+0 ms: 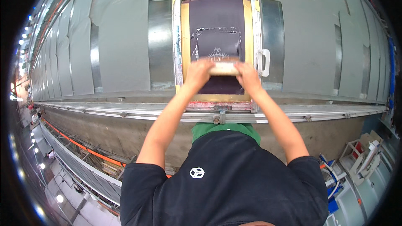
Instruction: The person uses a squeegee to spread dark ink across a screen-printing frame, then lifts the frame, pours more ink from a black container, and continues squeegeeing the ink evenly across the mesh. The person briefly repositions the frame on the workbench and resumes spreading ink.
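A wooden-handled squeegee lies crosswise over a dark printing screen, gripped at its two ends. My left hand is closed round its left end and my right hand round its right end. The squeegee and fingers are slightly blurred. Just beyond it, a pale spiky design shows on the dark mesh, inside a rough rectangle of shiny smears. A metal screen frame with yellow tape along its inner sides surrounds the mesh. What lies beneath the screen is hidden.
A white handle sticks out at the frame's right side. Grey sheets cover the long table to both sides, with bare shiny strips between. A metal rail runs along the near edge. Equipment stands at the lower right.
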Demonstrator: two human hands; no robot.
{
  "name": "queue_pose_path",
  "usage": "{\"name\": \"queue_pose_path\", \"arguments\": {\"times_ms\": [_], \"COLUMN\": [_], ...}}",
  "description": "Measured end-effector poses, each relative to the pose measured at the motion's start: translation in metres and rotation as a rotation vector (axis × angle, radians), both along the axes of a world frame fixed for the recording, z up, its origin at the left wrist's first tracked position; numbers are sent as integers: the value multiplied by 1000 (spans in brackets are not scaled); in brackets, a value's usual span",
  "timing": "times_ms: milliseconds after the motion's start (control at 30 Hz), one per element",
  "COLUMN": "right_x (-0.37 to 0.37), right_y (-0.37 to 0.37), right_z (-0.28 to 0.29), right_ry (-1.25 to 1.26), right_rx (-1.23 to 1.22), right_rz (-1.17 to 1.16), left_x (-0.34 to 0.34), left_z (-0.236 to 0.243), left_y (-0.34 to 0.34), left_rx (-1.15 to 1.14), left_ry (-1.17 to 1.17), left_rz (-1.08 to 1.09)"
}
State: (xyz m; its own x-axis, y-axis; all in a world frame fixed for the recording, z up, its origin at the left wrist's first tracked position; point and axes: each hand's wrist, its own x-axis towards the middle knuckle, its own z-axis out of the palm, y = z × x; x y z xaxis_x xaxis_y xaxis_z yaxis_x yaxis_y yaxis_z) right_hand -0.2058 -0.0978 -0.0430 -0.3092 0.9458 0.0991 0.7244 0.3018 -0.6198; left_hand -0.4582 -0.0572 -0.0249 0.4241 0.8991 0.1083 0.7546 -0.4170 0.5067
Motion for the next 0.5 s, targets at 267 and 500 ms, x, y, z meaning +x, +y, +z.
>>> {"name": "queue_pose_path", "arguments": {"times_ms": [267,500], "right_x": [66,71], "right_y": [16,66], "right_z": [9,-36], "right_ry": [283,274], "right_rx": [-29,-137], "right_rz": [-415,-710], "left_x": [-4,-3], "left_z": [10,8], "left_y": [-65,-81], "left_rx": [-12,-29], "left_ry": [35,-3], "left_rz": [29,38]}}
